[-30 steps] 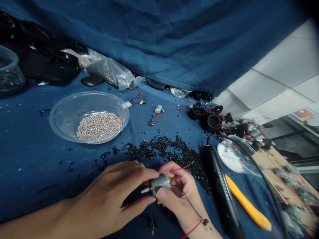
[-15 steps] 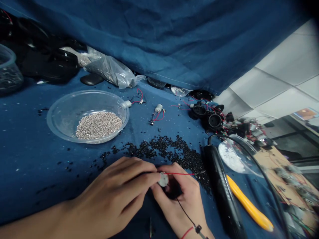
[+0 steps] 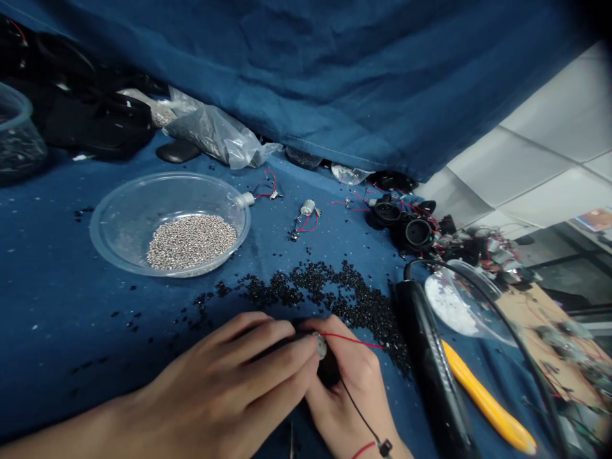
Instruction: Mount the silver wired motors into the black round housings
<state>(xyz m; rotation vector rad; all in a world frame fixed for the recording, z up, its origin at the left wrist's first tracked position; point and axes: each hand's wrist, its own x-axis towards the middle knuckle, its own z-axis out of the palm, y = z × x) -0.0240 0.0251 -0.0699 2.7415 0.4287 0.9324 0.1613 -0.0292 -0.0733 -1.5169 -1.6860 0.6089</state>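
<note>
Just in front of me, my right hand [image 3: 351, 382] is curled around a small round motor [image 3: 320, 347], of which only the pale end face shows. My left hand [image 3: 253, 376] presses its fingertips against the motor's left side, covering part of it. A red wire [image 3: 354, 341] sticks out from the motor toward the right. From it a thin black wire [image 3: 356, 405] runs down over my right hand to a small black part [image 3: 385, 447] near the wrist, where another red wire shows. Whatever lies between the fingers is hidden.
Scattered small black parts [image 3: 329, 287] lie beyond my hands. A clear bowl [image 3: 108, 245] of small metal pieces stands left; another motor [image 3: 307, 207] lies behind. To the right are a black-handled tool [image 3: 430, 370] with a cable, a yellow handle [image 3: 488, 395] and a clear tub [image 3: 454, 299].
My left fingers have shifted right and closer over the motor, covering more of its end face. The red wire now slopes slightly downward to the right.
</note>
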